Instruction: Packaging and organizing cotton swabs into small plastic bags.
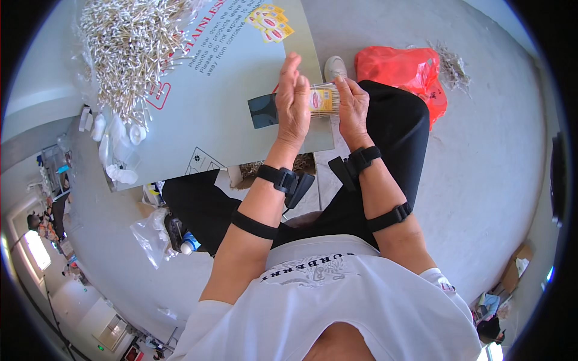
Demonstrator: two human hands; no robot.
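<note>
A pack of cotton swabs (324, 100) with a yellow label lies sideways between my two hands, above the table's right edge. My right hand (353, 107) grips its right end, thumb on top. At the other end stands my left hand (293, 103), fingers stretched out and palm turned toward the pack; whether it touches the swab ends is hard to tell. Beside my left hand a dark, glossy rectangular piece (262, 112) rests on the table (229, 96). Several yellow labels (269, 23) lie farther off on the tabletop.
A large heap of loose cotton swabs (129, 48) covers the table's far left, with clear plastic bags (117, 150) below it. A cardboard box (244, 174) with swabs sits under the near edge. On the floor at right are a red plastic bag (397, 66) and scattered swabs (451, 66).
</note>
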